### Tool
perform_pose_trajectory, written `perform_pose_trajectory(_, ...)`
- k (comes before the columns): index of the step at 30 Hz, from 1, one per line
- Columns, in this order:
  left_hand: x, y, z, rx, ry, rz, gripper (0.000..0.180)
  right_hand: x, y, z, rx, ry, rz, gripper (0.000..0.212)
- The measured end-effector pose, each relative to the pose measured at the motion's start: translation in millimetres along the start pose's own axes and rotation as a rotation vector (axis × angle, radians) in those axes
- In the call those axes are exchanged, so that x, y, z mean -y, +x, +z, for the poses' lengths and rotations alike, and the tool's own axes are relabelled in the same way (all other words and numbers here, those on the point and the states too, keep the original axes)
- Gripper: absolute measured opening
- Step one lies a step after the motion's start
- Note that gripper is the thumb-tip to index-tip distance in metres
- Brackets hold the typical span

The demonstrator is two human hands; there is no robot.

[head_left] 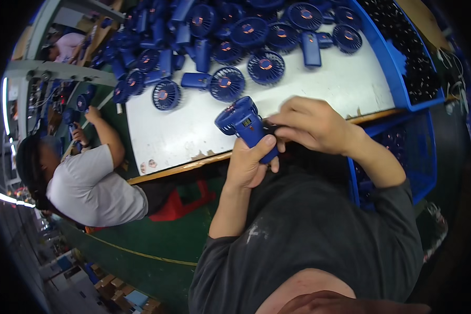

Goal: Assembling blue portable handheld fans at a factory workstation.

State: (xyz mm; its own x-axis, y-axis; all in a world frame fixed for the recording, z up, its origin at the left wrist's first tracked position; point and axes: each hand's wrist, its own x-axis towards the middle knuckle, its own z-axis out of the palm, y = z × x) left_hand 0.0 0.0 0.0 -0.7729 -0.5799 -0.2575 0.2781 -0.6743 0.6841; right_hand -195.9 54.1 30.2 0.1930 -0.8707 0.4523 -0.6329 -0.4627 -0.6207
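My left hand [247, 163] is wrapped around the handle of a blue handheld fan [252, 133], which it holds tilted above the near edge of the white table [329, 86]. The fan's round caged head points to the upper left, and a small dark display shows on its body. Beside the handle, my right hand [316, 124] has its thumb and fingers pinched together, slightly blurred. Something small and dark seems to be at those fingertips, but I cannot make it out.
Many blue fans [225, 83] lie heaped across the table's far side. At right stands a blue crate [425, 104] of small black parts, with another blue crate [430, 157] below. On the left, a seated co-worker [97, 180] handles a fan; a red stool [186, 201] is nearby.
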Motion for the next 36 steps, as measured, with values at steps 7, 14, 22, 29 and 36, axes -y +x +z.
perform_pose_trajectory(7,20.8,-2.3,-0.1,0.132,-0.098,0.011,0.065,5.3,17.4,16.3,-0.024,-0.024,-0.087,0.033)
perform_pose_trajectory(14,29.7,2.2,15.1,-0.195,-0.175,0.078,0.050,31.8,-7.1,31.0,-0.066,-0.192,0.083,0.060)
perform_pose_trajectory(22,-62.8,42.4,1.1,-0.357,1.628,0.890,0.103,19.0,-121.6,33.4,-0.614,0.887,0.702,0.050)
perform_pose_trajectory(29,-120.8,61.7,-170.3,-1.104,1.389,0.490,0.087,-82.1,-418.7,-0.6,-0.846,-0.639,1.299,0.057)
perform_pose_trajectory(36,-117.1,2.2,-103.5,-0.885,0.757,1.114,0.066,-53.7,-423.4,-36.9,-0.168,-0.581,1.699,0.050)
